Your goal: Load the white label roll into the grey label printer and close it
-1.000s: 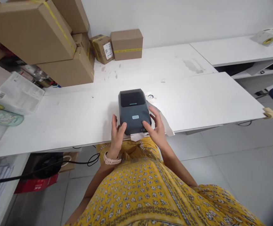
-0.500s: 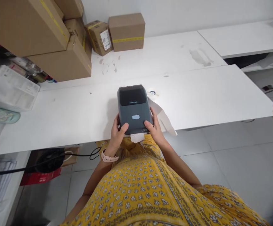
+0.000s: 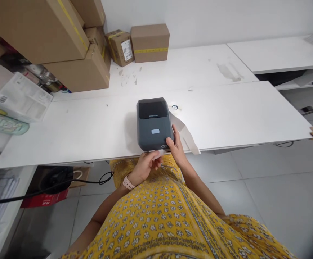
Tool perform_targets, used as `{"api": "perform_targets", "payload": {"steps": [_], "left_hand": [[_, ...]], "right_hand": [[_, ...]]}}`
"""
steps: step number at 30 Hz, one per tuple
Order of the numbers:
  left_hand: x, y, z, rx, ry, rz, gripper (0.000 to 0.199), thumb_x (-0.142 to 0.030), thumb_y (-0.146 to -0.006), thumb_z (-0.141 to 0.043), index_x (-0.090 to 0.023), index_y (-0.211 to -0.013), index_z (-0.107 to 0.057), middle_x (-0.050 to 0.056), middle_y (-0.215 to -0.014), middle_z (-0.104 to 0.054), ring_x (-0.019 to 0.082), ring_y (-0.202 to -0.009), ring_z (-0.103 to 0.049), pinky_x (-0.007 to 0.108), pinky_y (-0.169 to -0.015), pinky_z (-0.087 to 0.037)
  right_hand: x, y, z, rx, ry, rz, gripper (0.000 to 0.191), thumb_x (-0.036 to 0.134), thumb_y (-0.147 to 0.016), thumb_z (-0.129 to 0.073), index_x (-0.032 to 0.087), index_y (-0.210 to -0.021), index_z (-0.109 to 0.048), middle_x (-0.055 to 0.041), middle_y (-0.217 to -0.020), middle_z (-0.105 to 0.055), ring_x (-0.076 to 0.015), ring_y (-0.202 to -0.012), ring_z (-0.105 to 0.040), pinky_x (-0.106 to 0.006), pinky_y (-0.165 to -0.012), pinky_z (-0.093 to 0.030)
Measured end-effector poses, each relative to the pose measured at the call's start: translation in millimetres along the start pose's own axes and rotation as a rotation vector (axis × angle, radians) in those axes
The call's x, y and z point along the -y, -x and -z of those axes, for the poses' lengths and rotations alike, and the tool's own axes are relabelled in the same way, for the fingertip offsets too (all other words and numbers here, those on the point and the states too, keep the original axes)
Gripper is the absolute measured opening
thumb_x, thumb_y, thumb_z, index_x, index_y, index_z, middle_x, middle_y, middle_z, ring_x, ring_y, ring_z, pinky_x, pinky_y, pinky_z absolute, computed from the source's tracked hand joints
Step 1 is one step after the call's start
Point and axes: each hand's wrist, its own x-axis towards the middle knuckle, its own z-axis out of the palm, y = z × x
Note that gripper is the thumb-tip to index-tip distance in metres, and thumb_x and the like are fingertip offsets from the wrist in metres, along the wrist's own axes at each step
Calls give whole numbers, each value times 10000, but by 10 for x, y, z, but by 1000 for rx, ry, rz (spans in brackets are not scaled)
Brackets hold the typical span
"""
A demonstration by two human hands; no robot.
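A dark grey printer-like device [image 3: 154,126] with a black window and a pale button stands near the table's front edge. My right hand [image 3: 175,146] grips its near right corner, thumb on top and fingers along the side. Below the device's near edge, my left hand [image 3: 147,165], with a pink band at the wrist, pinches the short white paper [image 3: 157,154] that sticks out there. A longer strip of white paper [image 3: 186,136] lies right of the device and reaches over the table edge.
Cardboard boxes [image 3: 75,72] are stacked at the back left, with two smaller ones beside them. A small round item [image 3: 174,107] lies behind the paper strip. A clear package [image 3: 32,97] and a green bottle [image 3: 6,121] stand at the left. A black cable [image 3: 91,182] hangs below the white table [image 3: 240,115].
My left hand has left the device's left side and moved down and right to the short paper at its front. My right hand stays on the device. The view has shifted slightly.
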Motion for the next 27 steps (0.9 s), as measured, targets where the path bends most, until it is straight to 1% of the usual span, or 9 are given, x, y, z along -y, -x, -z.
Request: {"api": "perform_targets", "payload": {"steps": [6,9,12,15,17,19,22,24,27], "left_hand": [[148,-60,-44,-162,-93,-127,405,-555,-702,-795,-156,-714,-729,41,-638,-724,152,-538,-618,272,-534,-452],[147,-55,-22,-202,-238,-226,414,-549,-739,-773,-165,-604,-700,39,-585,-701,152,-534,-615,279,-574,-477],[84,-12,83,-54,-279,-173,426,-569,-792,-716,-166,-655,-741,63,-658,-741,161,-556,-640,285,-593,-495],[14,65,296,73,-337,-83,557,-636,-898,-552,-166,-672,-748,86,-676,-738,171,-556,-644,298,-582,-496],[-26,108,448,-55,-404,-165,582,-637,-926,-506,-185,-607,-686,55,-586,-665,162,-530,-599,294,-561,-477],[-66,125,550,-297,-463,-357,533,-599,-943,-511,-206,-608,-642,30,-592,-630,163,-573,-588,294,-585,-483],[-122,76,558,-537,-494,-652,418,-546,-997,-473,-230,-931,-738,62,-1023,-749,214,-978,-681,336,-870,-553],[-140,3,496,-517,-474,-737,455,-546,-1023,-435,-256,-1266,-688,60,-1411,-646,234,-1335,-564,388,-1140,-451],[-142,-112,401,-394,-373,-729,555,-571,-1036,-389,-279,-1480,-550,21,-1612,-476,229,-1525,-385,428,-1292,-280]], "right_hand": [[-13,23,-5,-20,24,43,902,748,-897,-534,296,-1617,-232,-119,-1702,-288,-308,-1566,-299,-577,-1290,-252],[135,53,14,-94,203,188,712,614,-971,-527,358,-1589,-287,-64,-1729,-218,-316,-1591,-228,-627,-1284,-229],[352,39,43,-113,481,443,395,494,-1000,-537,408,-1384,-567,60,-1728,-219,-345,-1622,-80,-674,-1290,-128],[507,-29,57,2,641,525,288,533,-992,-545,428,-1227,-676,116,-1692,-312,-373,-1617,-84,-710,-1280,-32],[556,-85,54,63,697,510,297,572,-982,-553,434,-1211,-680,110,-1673,-359,-372,-1611,-130,-716,-1274,31],[576,-139,46,96,741,507,299,583,-979,-556,415,-1192,-683,87,-1654,-405,-366,-1607,-159,-718,-1268,65],[561,-186,48,122,768,520,314,603,-967,-566,382,-1150,-693,53,-1630,-453,-362,-1606,-174,-718,-1268,67],[512,-176,63,131,740,514,342,624,-967,-551,381,-1168,-683,50,-1638,-441,-359,-1609,-164,-727,-1268,38],[400,-100,90,93,560,471,454,661,-981,-478,403,-1340,-585,46,-1706,-306,-339,-1615,-151,-711,-1276,-114]]}}
